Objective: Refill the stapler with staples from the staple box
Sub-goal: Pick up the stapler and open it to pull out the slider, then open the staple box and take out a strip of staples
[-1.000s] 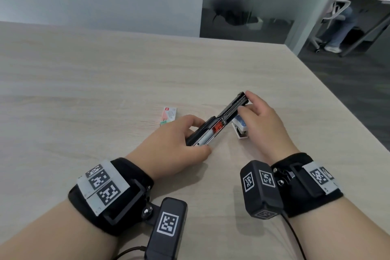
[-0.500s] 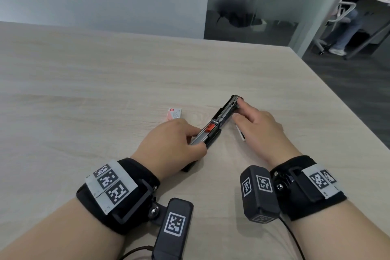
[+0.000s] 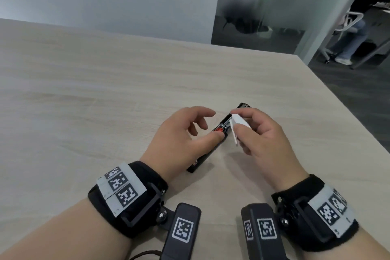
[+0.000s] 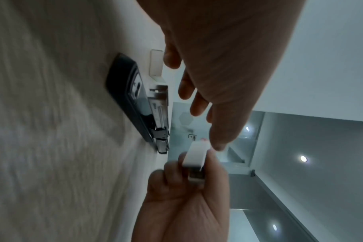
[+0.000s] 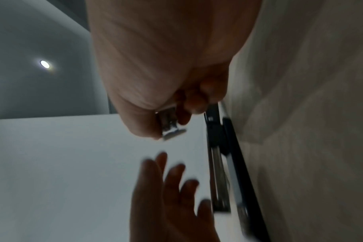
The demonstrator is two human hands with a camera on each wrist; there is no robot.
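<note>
The black stapler [image 3: 211,150] lies opened out flat on the table, its metal staple channel [image 4: 160,108] and red pusher [image 3: 219,130] exposed. My right hand [image 3: 237,121] pinches a small white staple box [image 3: 239,123] just above the stapler's front half; silvery staples [image 4: 196,176] show at its open end, seen also as staples [image 5: 170,126] in the right wrist view. My left hand [image 3: 211,125] hovers over the stapler's middle with relaxed, spread fingers [image 5: 172,176], holding nothing; its thumb tip is near the white box. A pale box sleeve [image 4: 157,63] lies on the table beyond the stapler, hidden in the head view.
The wooden table [image 3: 105,101] stretches to the left and back; its right edge [image 3: 348,112] is close to my right hand. Beyond are a wall and glass partition [image 3: 263,6], with a seated person [image 3: 348,44] far off.
My left hand let go of the stapler and opened above it. My right hand left the stapler's tip and lifted the white staple box off the table. The stapler now lies flat.
</note>
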